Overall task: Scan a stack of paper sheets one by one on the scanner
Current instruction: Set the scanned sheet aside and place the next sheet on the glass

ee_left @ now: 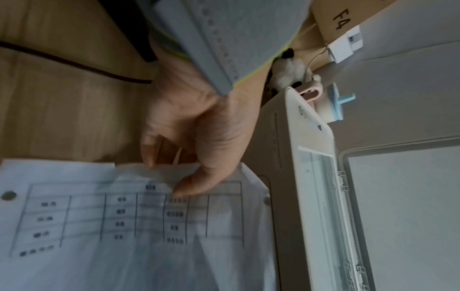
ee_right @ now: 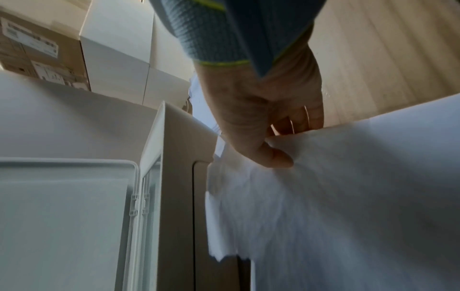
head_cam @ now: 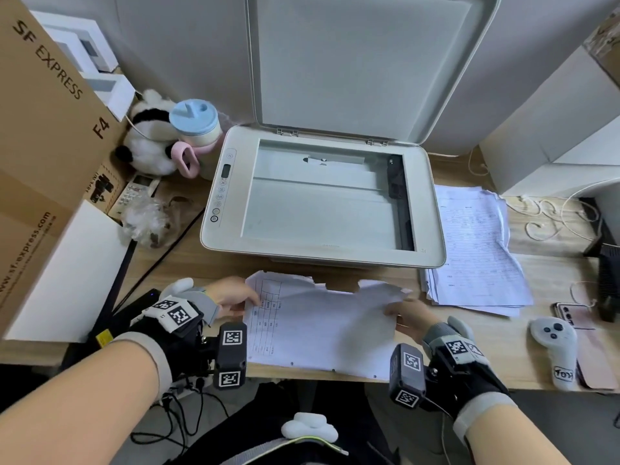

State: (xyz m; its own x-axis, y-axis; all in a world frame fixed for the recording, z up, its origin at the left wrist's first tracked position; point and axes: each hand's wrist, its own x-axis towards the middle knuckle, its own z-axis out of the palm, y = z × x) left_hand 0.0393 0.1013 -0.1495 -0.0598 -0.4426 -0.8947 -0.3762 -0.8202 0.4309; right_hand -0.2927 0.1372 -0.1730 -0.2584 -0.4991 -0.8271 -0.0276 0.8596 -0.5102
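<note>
Both grips pinch one paper sheet [head_cam: 322,327] (torn far edge), left hand [head_cam: 231,297] and right hand [head_cam: 407,313] at opposite ends, over the desk [head_cam: 188,260] before the open scanner [head_cam: 322,199].

One scanner [head_cam: 322,196], two paper stacks [head_cam: 318,327] [head_cam: 476,250], one panda plush [head_cam: 151,142], one lidded cup [head_cam: 196,124], one controller [head_cam: 557,350] and one phone [head_cam: 590,354] sat on one table [head_cam: 523,357].

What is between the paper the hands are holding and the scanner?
Only a strip of bare wooden desk lies between the held paper and the scanner, seen in the head view. The paper's far edge is ragged.
</note>
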